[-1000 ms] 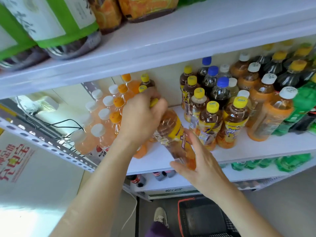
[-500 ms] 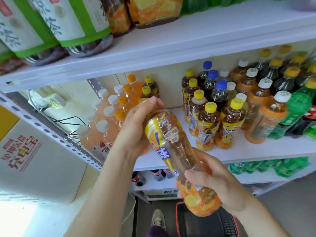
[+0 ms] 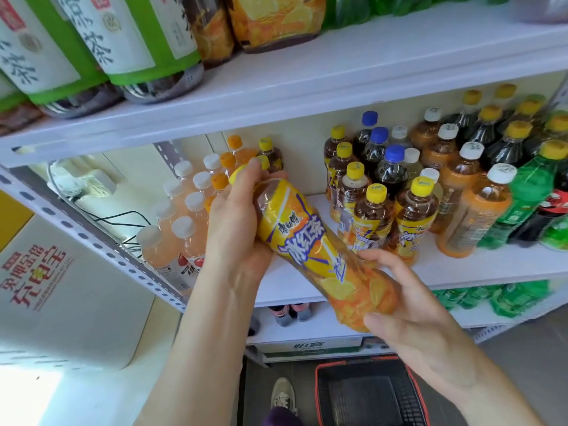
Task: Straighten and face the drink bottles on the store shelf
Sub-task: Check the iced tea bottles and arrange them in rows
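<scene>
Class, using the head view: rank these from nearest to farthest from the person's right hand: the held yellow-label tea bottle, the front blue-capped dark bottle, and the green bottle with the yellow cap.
1. Held tea bottle: in the right hand, gripped at its base.
2. Blue-capped dark bottle: on the shelf, above the hand.
3. Green bottle: far right of the shelf.

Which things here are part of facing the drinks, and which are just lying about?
Part of the job:
iced tea bottle, held tilted in left hand and right hand
yellow-cap teas on the shelf
pink drinks

Just about:
basket on the floor
white box
cables
</scene>
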`<move>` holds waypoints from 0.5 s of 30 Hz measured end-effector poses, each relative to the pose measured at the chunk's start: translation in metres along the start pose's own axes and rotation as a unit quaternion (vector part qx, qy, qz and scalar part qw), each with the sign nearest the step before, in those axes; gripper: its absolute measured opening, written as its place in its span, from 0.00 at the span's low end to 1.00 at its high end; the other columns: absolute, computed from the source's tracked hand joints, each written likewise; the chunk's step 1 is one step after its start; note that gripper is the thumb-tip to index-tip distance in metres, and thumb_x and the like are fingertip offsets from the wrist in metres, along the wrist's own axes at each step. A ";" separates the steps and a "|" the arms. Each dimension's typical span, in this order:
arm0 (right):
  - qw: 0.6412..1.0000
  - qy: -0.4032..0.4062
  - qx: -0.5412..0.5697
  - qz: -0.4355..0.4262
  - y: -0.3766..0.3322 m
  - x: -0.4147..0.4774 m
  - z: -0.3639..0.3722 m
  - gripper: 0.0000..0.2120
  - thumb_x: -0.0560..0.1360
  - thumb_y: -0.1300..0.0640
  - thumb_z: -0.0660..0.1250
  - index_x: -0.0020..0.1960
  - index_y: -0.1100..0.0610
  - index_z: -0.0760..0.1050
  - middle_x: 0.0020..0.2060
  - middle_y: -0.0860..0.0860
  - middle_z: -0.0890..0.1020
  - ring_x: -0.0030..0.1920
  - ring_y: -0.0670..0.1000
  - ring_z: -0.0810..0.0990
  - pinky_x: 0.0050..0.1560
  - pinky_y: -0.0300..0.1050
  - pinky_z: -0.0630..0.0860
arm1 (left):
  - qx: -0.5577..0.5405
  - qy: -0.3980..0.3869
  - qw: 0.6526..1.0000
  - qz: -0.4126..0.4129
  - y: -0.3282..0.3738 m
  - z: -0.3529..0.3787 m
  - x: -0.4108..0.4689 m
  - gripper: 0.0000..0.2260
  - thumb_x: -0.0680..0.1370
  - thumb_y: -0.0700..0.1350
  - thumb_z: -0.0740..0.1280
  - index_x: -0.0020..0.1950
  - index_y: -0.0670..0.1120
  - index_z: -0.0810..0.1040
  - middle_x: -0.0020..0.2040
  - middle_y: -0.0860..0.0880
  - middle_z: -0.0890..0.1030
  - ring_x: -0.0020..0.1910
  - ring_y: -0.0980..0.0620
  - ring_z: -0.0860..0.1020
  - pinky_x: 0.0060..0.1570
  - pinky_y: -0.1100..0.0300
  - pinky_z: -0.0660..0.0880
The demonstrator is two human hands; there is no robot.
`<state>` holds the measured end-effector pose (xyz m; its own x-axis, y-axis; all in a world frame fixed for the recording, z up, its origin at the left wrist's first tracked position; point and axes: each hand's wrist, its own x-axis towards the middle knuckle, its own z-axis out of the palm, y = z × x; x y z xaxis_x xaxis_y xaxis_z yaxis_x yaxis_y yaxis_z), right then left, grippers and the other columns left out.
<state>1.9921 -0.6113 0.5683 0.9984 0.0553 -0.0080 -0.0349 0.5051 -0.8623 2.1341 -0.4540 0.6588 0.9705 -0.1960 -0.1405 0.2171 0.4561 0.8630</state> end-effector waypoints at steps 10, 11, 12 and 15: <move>0.945 -0.086 0.263 0.172 -0.002 -0.004 0.007 0.36 0.72 0.32 0.61 0.63 0.62 0.78 0.49 0.69 0.82 0.40 0.63 0.85 0.32 0.46 0.82 | -0.030 -0.144 0.989 -0.013 0.006 -0.017 -0.011 0.18 0.72 0.42 0.66 0.61 0.38 0.74 0.56 0.41 0.81 0.49 0.44 0.81 0.47 0.50 0.79; 0.935 -0.099 0.287 0.185 -0.001 -0.004 0.006 0.38 0.73 0.31 0.57 0.60 0.64 0.79 0.45 0.68 0.83 0.38 0.62 0.85 0.31 0.46 0.82 | -0.027 -0.160 0.987 -0.008 0.005 -0.018 -0.011 0.19 0.72 0.42 0.68 0.61 0.38 0.74 0.56 0.41 0.81 0.49 0.44 0.81 0.46 0.50 0.79; 0.928 -0.106 0.301 0.189 0.000 -0.004 0.005 0.39 0.72 0.31 0.55 0.58 0.66 0.80 0.43 0.68 0.83 0.38 0.62 0.85 0.29 0.45 0.82 | -0.023 -0.168 0.985 -0.003 0.005 -0.019 -0.012 0.20 0.70 0.42 0.69 0.61 0.38 0.75 0.55 0.42 0.82 0.48 0.44 0.82 0.45 0.50 0.80; 0.923 -0.130 0.305 0.193 0.004 -0.005 0.003 0.41 0.73 0.30 0.51 0.58 0.65 0.80 0.43 0.66 0.84 0.39 0.62 0.85 0.31 0.46 0.82 | 0.005 -0.139 0.990 0.021 0.005 -0.018 -0.014 0.26 0.66 0.45 0.72 0.61 0.36 0.75 0.51 0.42 0.83 0.45 0.46 0.83 0.44 0.50 0.80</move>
<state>1.9867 -0.6072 0.5664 0.8650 0.4977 -0.0640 -0.4831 0.7914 -0.3745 2.1235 -0.4334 0.6559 0.9117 -0.4094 0.0345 0.1741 0.4610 0.8702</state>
